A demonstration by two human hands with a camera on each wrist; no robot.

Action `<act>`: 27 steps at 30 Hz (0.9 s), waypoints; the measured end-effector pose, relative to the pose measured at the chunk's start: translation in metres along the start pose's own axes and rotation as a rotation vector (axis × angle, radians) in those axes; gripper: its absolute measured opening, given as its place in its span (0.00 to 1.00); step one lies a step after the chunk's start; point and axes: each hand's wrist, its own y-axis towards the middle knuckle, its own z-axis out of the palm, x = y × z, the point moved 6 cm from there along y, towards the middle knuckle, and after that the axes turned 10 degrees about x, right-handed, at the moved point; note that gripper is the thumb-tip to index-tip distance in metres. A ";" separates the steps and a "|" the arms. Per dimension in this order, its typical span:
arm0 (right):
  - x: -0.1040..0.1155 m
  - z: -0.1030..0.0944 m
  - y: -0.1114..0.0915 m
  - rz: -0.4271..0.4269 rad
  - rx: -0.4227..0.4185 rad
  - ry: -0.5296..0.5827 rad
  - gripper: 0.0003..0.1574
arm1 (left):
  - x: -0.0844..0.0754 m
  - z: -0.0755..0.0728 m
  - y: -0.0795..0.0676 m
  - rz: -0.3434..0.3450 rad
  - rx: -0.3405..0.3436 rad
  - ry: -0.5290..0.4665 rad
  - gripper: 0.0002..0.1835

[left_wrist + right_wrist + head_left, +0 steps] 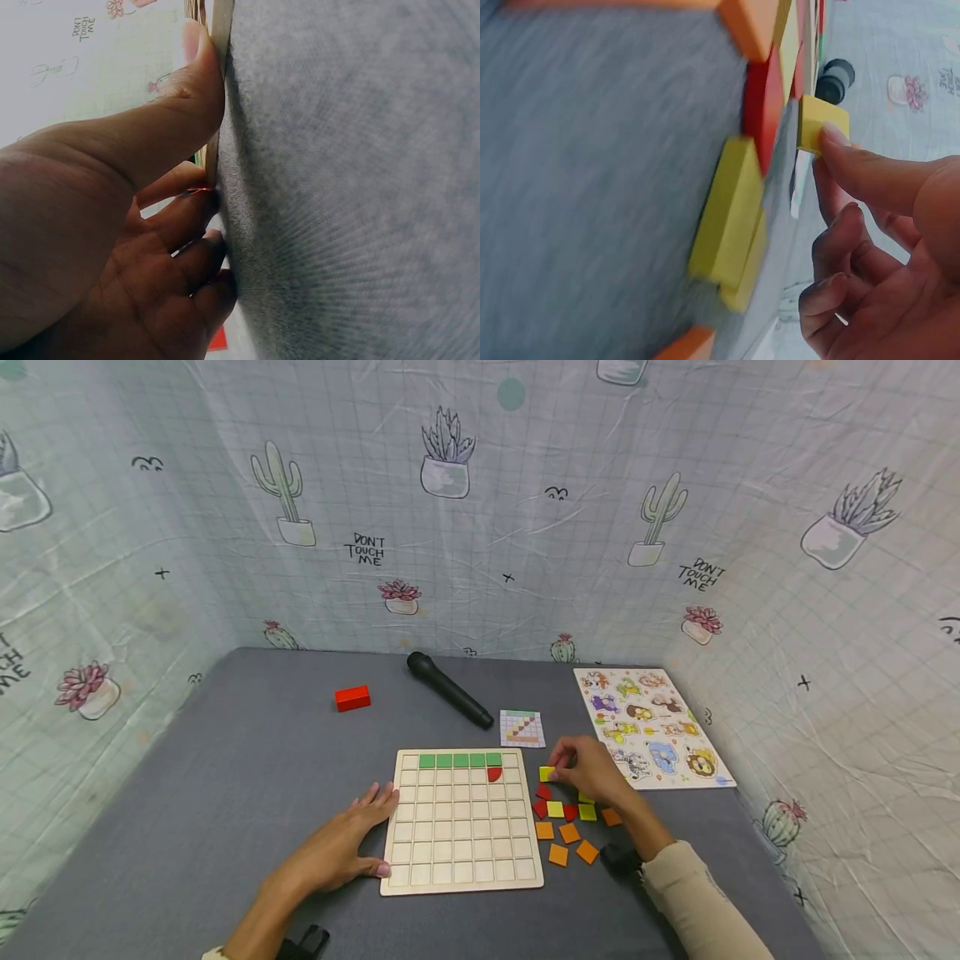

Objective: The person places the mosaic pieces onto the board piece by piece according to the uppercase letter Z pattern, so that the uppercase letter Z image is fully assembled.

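Note:
A wooden grid board point(462, 827) lies flat on the table, with a row of green square tiles point(461, 761) in its top row and one red quarter-round tile point(494, 773) below their right end. My left hand point(337, 843) rests along the board's left edge, thumb and fingers spread and touching it; the left wrist view shows the thumb point(180, 97) against the board's side. Between thumb and fingers, my right hand point(592, 768) pinches a yellow square tile point(822, 126) right of the board. Loose red, yellow and orange tiles point(569, 833) lie just below that hand.
A small pattern card point(522, 729) lies beyond the board's top right corner. Behind it are a black microphone point(450, 690) and a red block point(352, 698). An animal puzzle board point(652, 727) lies at the right, near the cloth wall point(480, 527).

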 end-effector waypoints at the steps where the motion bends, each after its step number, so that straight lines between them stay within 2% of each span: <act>1: 0.002 0.001 0.001 0.002 -0.007 0.008 0.08 | 0.000 0.000 0.000 0.000 -0.001 0.001 0.57; 11: 0.031 0.013 0.016 -0.015 -0.016 0.035 0.08 | 0.001 0.001 0.001 -0.004 -0.001 -0.004 0.57; 27: 0.067 0.041 0.039 -0.008 0.046 0.041 0.09 | 0.003 0.004 0.002 -0.017 0.009 -0.005 0.58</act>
